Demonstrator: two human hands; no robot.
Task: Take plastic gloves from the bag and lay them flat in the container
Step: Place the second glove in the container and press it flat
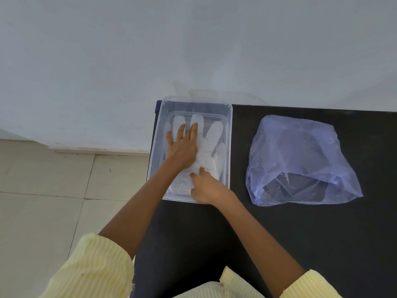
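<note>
A clear plastic container [229,134] stands at the left end of the black table. A translucent plastic glove [211,136] lies flat inside it, fingers pointing away from me. My left hand [182,147] rests palm down on the glove with fingers spread. My right hand [206,188] is at the container's near end, its fingertips pressing on the glove's cuff. A bluish see-through plastic bag [300,155] lies to the right of the container, its mouth open toward me; I cannot tell what is inside it.
The black table [322,233] runs along a pale wall [193,50]. A tiled floor [53,190] lies to the left of the table. My yellow striped sleeves [92,267] show at the bottom.
</note>
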